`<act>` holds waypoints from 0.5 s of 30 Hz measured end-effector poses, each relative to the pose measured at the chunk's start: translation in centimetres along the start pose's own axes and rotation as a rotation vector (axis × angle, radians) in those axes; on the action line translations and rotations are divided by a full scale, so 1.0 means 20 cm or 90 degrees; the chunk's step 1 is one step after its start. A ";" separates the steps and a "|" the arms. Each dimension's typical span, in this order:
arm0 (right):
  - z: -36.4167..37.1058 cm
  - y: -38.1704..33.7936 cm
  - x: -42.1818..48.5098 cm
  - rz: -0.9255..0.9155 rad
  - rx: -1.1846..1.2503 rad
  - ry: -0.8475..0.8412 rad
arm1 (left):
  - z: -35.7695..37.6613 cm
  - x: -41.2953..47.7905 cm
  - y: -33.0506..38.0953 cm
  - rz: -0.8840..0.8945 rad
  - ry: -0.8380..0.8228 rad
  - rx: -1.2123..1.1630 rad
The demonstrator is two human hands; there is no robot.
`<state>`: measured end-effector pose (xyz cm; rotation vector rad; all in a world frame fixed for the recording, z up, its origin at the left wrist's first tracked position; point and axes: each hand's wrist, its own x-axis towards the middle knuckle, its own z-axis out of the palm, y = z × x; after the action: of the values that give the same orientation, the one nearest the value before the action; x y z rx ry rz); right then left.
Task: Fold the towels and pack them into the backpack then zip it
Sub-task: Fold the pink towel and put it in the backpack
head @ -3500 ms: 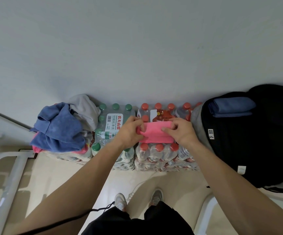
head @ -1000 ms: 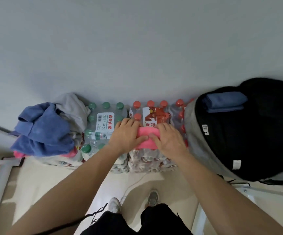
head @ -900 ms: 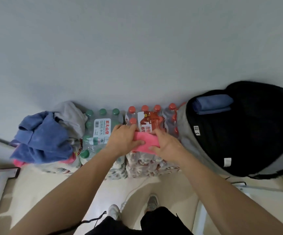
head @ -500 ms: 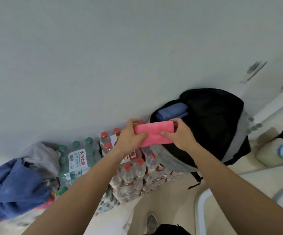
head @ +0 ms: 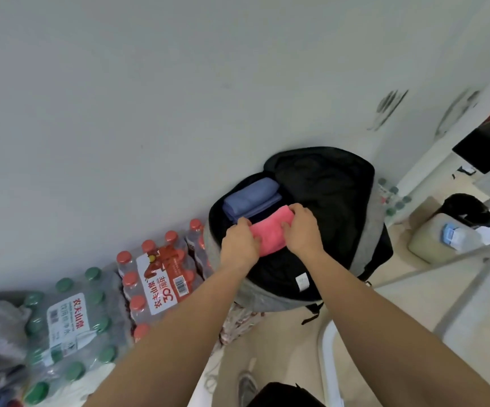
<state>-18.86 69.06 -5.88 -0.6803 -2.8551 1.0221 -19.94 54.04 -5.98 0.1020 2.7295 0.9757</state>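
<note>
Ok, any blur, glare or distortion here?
Head view: motion blur throughout, worst on the green-capped bottle pack lower left; wide-angle distortion tilts the wall; light even, no glare; folded pink towel, left hand, right hand and open black backpack are readable.

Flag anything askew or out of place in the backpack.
Nothing stands out. The folded pink towel, gripped by the left hand and right hand, is lined up beside the folded blue towel inside the open backpack.

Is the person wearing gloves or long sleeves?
No. The left hand and right hand have no gloves, and no ring, watch or bracelet shows. No sleeves are in view either: both are bare right down to the picture's edge.
</note>
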 end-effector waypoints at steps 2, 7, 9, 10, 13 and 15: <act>0.03 0.04 -0.04 -0.049 -0.093 0.024 | 0.03 0.02 0.00 -0.030 0.017 0.003; 0.10 0.19 -0.18 -0.284 -0.245 0.018 | 0.06 0.06 0.00 -0.056 0.073 -0.105; 0.13 0.25 -0.19 -0.276 -0.268 -0.087 | 0.06 0.07 0.01 -0.050 0.040 -0.103; 0.14 0.27 -0.18 -0.266 -0.282 -0.131 | 0.05 0.08 0.01 -0.040 0.021 -0.070; 0.16 0.29 -0.15 -0.274 -0.346 -0.181 | -0.03 0.09 0.02 0.044 0.059 0.108; 0.16 0.28 -0.12 -0.277 -0.362 -0.184 | -0.10 0.12 0.01 0.132 0.130 0.191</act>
<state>-15.03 69.95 -11.51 0.1152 -3.3392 0.2595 -22.69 53.42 -4.85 0.3639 3.0867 0.6457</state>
